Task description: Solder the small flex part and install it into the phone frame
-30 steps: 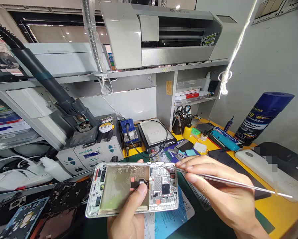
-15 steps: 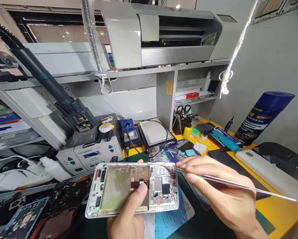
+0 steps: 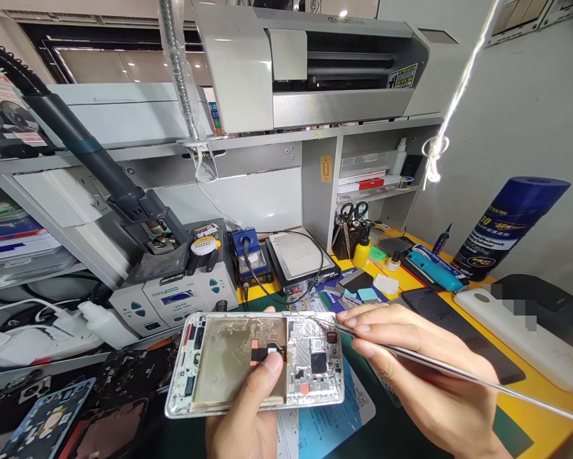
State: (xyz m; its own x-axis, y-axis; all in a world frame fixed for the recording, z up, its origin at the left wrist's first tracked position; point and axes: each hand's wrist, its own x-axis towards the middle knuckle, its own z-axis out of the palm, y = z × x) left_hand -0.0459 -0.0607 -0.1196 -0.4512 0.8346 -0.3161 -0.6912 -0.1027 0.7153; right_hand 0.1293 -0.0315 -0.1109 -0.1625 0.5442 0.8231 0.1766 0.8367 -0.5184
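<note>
**Around the repair table**

A grey hot-air station [image 3: 171, 296] stands at the far left, its black-hosed handle [image 3: 76, 143] resting in a cradle on top. Just to its right are a blue iron stand [image 3: 248, 252] and a flat heating plate [image 3: 298, 255]. A large silver machine [image 3: 315, 64] sits on the shelf above. At the far right a blue spray can [image 3: 510, 226] leans on the wall, near a teal tool [image 3: 432, 268] on the yellow table [image 3: 529, 395]. Scissors [image 3: 350, 213] stand in a holder beside a yellow bottle [image 3: 361, 252].

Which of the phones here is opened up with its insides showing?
The phone in the left hand: back off, board bare, the right hand's metal tool tip at its top edge. The black phone on the desk lies closed.
</note>
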